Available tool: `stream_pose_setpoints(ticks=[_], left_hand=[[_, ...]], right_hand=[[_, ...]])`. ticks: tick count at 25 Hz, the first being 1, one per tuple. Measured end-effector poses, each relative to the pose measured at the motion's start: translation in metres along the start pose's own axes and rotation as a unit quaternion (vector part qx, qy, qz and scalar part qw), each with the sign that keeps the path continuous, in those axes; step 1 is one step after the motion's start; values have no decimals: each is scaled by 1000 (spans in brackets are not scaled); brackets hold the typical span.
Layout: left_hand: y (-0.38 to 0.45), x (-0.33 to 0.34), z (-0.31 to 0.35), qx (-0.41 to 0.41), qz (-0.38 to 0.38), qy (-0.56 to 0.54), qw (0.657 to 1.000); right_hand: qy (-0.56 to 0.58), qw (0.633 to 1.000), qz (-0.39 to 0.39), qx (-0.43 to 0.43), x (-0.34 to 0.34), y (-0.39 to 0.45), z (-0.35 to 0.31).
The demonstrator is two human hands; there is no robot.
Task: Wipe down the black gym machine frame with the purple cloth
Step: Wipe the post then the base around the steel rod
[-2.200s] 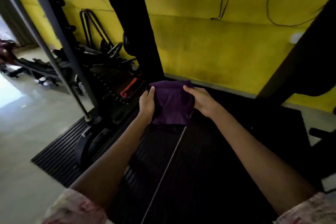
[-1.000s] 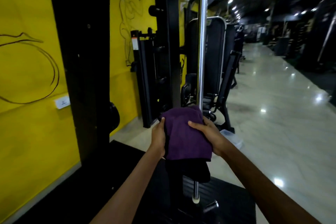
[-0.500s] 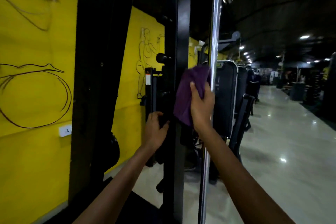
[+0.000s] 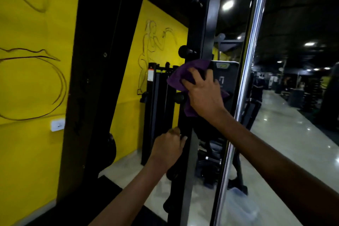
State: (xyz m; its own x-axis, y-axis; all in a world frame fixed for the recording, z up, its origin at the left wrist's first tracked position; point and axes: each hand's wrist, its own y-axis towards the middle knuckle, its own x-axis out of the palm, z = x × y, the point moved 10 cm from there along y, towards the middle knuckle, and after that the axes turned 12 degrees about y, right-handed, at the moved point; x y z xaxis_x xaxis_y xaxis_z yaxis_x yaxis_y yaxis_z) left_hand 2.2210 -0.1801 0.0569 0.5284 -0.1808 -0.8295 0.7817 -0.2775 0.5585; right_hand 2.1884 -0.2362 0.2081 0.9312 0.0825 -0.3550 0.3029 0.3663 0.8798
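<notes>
A black upright post of the gym machine frame (image 4: 207, 24) rises through the middle of the view. My right hand (image 4: 203, 95) presses the purple cloth (image 4: 179, 77) against that post at about chest height, its fingers curled over the cloth. Lower down, my left hand (image 4: 167, 147) grips the left edge of the same post. Part of the cloth is hidden under my right hand.
A chrome guide rod (image 4: 244, 82) runs upright just right of the post. A second wide black upright (image 4: 99, 79) stands to the left against the yellow wall (image 4: 33, 88). Black pegs (image 4: 184, 51) stick out of the post. More machines and a shiny floor (image 4: 293, 134) lie to the right.
My right hand has brought the cloth from the chrome rod side onto the black post. My left hand stays on the post lower down. The camera has moved closer.
</notes>
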Motion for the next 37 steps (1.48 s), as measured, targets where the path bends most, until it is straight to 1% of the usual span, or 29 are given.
stream_pose_setpoints(ticks=[1,2,3,4,5,7,9,11,12,15,16,18,20,21,24,25,26,27,28,30,31,32,33,35,37], left_hand=[[-1,-1,0,7,9,-17,1000],[-1,-4,1,15,29,-46,998],[-2,-5,1,22,47,-79,996],[-3,-7,1,29,59,-107,992],[-3,-7,0,32,66,-123,990],[-5,-6,1,33,63,-119,990],[-6,-4,3,36,66,-112,991],[-4,-2,3,48,51,-112,991],[-3,-3,3,56,51,-109,991],[-3,-1,1,60,44,-113,991],[-4,-3,-1,55,51,-118,990],[-6,-2,-2,56,62,-128,988],[-7,-5,2,77,90,-114,986],[-6,-3,3,81,99,-120,984],[-3,-4,-3,71,111,-147,980],[-4,-4,-4,66,102,-154,981],[-4,-1,-6,48,84,-159,983],[-4,0,-7,33,98,-159,982],[-6,1,-7,29,104,-164,981],[-4,4,-6,35,108,-179,977],[-4,3,-5,35,112,-187,975],[-4,2,-5,39,107,-190,975],[-4,2,-4,45,99,-180,978],[-1,7,-3,51,84,-174,980],[0,11,-2,54,66,-158,984]], right_hand=[[-34,999,-10,10,-3,5,-5],[-57,998,-38,16,1,8,-10],[-63,994,-91,14,10,6,-11],[-59,990,-130,-6,14,1,-10],[-46,990,-134,-31,6,0,-8],[-38,992,-106,-55,-13,0,3],[-66,993,-96,-15,-18,8,14],[-93,992,-84,18,-10,20,4],[-103,991,-80,13,-5,21,-4],[-133,983,-116,-53,3,9,-15],[-141,983,-103,-52,-1,8,-12],[-126,990,-67,6,-5,7,-3],[-101,992,-56,46,2,6,-3],[-95,993,-62,35,6,6,-5],[-60,988,-133,-59,5,4,-6],[-46,984,-152,-78,-3,5,0],[-34,983,-166,-77,-13,5,8],[-24,983,-172,-52,-25,7,22],[-16,987,-158,-13,-40,11,36],[-22,995,-68,64,-80,32,60],[-34,996,-21,75,-96,50,63],[-46,997,9,59,-106,72,56],[-60,998,13,30,-105,95,45],[-116,993,-24,-9,-82,124,26],[-163,983,-78,-19,-50,119,21]])
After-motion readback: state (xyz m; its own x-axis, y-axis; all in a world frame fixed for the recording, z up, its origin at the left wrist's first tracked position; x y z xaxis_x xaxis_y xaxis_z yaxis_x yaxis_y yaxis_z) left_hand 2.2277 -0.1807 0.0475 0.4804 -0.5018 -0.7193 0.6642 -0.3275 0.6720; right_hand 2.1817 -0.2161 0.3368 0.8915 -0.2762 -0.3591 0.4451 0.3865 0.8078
